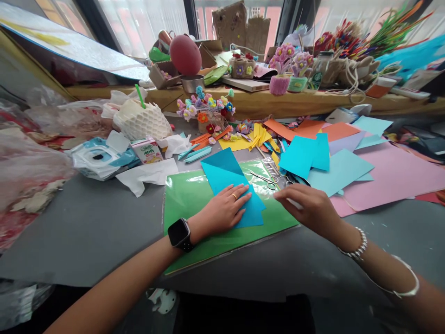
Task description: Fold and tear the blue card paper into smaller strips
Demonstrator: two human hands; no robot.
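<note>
Watching remotely, I see the bright-blue paper [222, 172] lying on a flat green plastic-sleeved sheet [186, 197], under my flattened left hand [226, 207]; my half-curled right hand [309, 208] hovers near silver metal scissors [265, 179], its grip unclear.

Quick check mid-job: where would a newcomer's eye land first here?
Probably on the bright blue paper at the centre, lying over the green sheet with the left hand flat on it. Next, perhaps the round reddish ball amid the clutter along the window ledge, and the small colourful flowers just in front of that ledge.
</note>
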